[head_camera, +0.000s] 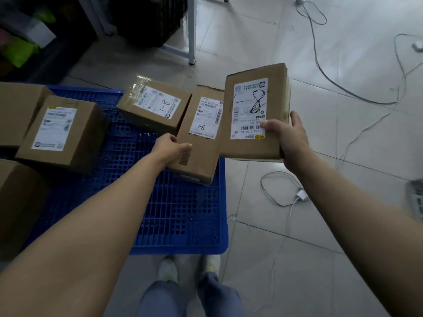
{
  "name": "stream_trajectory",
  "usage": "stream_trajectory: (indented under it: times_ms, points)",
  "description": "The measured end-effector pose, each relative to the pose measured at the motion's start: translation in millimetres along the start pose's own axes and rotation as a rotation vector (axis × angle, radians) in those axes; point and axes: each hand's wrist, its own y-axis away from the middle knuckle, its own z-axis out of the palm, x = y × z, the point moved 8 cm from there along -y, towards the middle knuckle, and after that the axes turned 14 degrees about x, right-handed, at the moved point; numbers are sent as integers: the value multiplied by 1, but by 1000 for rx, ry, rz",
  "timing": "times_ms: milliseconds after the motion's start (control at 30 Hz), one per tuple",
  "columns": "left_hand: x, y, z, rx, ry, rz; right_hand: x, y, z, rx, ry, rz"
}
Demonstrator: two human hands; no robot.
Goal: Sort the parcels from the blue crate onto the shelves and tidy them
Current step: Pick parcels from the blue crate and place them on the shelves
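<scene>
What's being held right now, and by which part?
Right grip holds the lifted parcel by its near right corner; left grip holds the long parcel by its left edge.

There is one view only, worn on the person's head. It looks forward and steeply down, over the blue crate [183,213] on the tiled floor [320,248] to the wearer's own shoes [168,268] at the bottom edge. It sits near the crate, and its wide lens bows the floor lines. The dim top-left corner is possibly shelving.
</scene>
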Motion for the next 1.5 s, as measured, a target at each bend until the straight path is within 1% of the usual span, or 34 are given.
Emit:
stream_trajectory:
  times_ms: [67,133,333,500,667,800,900,967,1033,1100,1167,1333,1500]
  points:
    - [-13,-16,10,-44,12,-48,12,-5,0,-6,-61,31]
    - [-24,-23,24,-145,48,-99,23,-8,1,-10,-93,58]
    - [-40,-18,50,-375,233,-268,52,-22,0,-46,-145,108]
    - [-50,-14,66,-434,376,-350,67,-31,2,-66,-144,136]
    - [-49,-18,76,-485,485,-336,80,-39,5,-90,-116,137]
    - [-56,-24,76,-496,467,-319,93,-40,9,-114,-126,163]
    - [-63,-27,74,-499,452,-328,104,-37,10,-135,-137,238]
    - [-61,-26,73,-529,484,-325,106,-34,11,-158,-138,269]
    - [-55,-21,75,-596,563,-319,104,-32,11,-171,-142,275]
    - [-46,-13,76,-671,671,-312,98,-30,9,-169,-138,272]
    - [-40,-9,73,-685,733,-312,89,-26,7,-167,-129,263]
    - [-30,4,50,-611,703,-333,59,-8,-2,-171,-112,241]
    - [2,36,11,-640,738,-270,14,19,-13,-192,-117,207]
